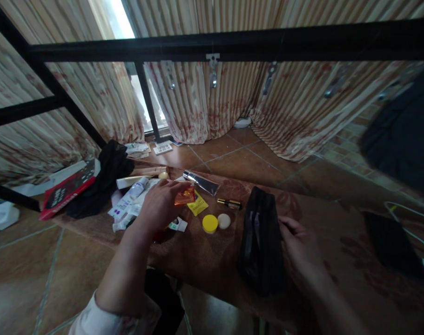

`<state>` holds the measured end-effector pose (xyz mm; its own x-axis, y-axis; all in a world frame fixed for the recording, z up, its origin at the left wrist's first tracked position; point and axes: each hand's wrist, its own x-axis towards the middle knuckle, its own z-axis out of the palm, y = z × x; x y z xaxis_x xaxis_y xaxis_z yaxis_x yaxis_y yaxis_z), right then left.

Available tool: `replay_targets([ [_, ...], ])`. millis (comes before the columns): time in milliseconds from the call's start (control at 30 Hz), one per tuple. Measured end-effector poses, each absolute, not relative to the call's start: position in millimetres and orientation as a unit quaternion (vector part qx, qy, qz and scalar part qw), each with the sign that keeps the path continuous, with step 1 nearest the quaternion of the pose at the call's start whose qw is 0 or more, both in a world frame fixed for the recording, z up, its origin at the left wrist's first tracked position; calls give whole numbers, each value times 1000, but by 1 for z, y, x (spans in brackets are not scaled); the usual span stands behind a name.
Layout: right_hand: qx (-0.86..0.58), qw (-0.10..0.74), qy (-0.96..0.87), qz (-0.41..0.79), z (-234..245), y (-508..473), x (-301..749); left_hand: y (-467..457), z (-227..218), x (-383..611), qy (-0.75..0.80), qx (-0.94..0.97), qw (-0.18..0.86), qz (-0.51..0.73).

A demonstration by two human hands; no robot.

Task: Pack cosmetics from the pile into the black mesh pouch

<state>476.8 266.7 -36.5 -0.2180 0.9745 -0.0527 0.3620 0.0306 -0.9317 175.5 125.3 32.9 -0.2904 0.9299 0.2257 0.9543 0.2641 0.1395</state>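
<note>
My left hand (159, 204) is closed around a small see-through orange container (185, 194), held above the brown cloth-covered surface (212, 260). A black zip pouch (264, 246) lies to the right with its zip partly parted. My right hand (299, 239) grips the pouch's right edge, most of its fingers hidden behind it. Between the hands lie a yellow sachet (198, 205), a yellow-lidded round jar (210, 224), a pale round disc (224, 221) and a black-and-gold cosmetic tube (229, 204). Behind them rests a dark squeeze tube (202, 182).
Several tubes and packets (130, 202) lie piled left of my left hand, beside black fabric (110, 172) and a red-and-black box (70, 188). A black metal frame (232, 46) with hanging clips crosses before striped curtains (212, 107). Dark cloth (403, 135) hangs at right.
</note>
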Motion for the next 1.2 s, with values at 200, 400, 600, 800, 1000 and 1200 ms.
replay_targets([
  [200,-526,335,-619,478,-31,269,469,155,54,196,-751,-652,57,88],
  [400,-510,315,-650,467,-32,272,469,174,45,208,-716,-670,38,191],
  [600,-499,284,-700,424,-29,268,474,184,11,212,-715,-677,27,172],
  [800,-487,274,-729,395,-23,267,474,172,16,203,-688,-702,34,181],
  [1000,-477,255,-738,404,-22,265,471,154,3,205,-675,-711,75,184],
  [1200,-462,267,-753,386,-22,263,469,136,6,217,-651,-740,107,130],
])
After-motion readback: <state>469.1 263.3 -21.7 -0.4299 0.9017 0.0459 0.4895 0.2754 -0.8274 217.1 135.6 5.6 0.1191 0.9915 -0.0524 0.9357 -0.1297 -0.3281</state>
